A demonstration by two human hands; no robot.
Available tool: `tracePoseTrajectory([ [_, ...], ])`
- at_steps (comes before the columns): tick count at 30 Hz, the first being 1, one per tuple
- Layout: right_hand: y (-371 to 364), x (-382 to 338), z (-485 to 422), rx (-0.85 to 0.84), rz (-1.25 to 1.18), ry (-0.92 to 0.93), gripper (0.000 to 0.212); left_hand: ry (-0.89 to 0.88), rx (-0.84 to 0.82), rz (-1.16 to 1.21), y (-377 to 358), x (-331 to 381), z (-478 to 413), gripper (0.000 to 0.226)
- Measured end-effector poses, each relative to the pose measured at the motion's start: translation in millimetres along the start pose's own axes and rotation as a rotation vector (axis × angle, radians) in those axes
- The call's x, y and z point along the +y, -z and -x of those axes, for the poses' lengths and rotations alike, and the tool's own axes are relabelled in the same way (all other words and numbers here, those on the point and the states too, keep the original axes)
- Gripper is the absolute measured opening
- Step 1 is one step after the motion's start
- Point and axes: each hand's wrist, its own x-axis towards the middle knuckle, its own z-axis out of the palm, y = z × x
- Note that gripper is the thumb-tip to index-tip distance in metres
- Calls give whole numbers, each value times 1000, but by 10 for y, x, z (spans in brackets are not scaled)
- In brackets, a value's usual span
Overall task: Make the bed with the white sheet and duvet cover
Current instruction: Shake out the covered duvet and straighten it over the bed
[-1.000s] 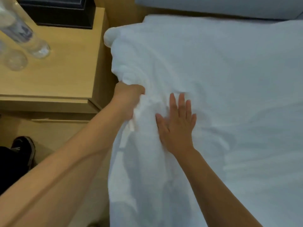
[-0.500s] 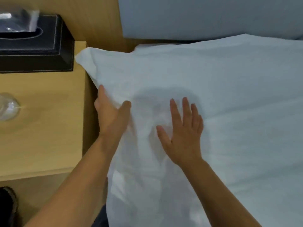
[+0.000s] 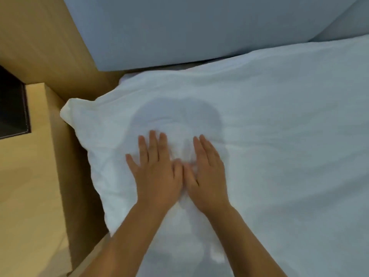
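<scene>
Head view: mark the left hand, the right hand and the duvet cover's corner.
left hand (image 3: 157, 176), head view, back of the hand.
right hand (image 3: 208, 176), head view, back of the hand.
duvet cover (image 3: 68, 109), head view, its protruding left corner.

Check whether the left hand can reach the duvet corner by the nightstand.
Probably yes. The left hand lies flat on the duvet cover, holding nothing, and only bare fabric lies between it and the corner beside the nightstand.
</scene>
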Motion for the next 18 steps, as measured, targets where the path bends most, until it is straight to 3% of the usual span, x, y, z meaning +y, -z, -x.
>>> tracePoseTrajectory([
  [3,280,545,642,95,192,-153,59,-244,-19,39,-201,549,611,57],
  [6,581,1082,1374,39,269,-356,63,-436,-174,51,-478,1043,1218,55],
  [11,801,1790,2748,11,318,-602,77,-719,-291,-16,-1041,1602,2275,58],
  [18,959,2619,5066,72,341,-914,70,-922,-340,-74,-1769,2234,4279,65],
])
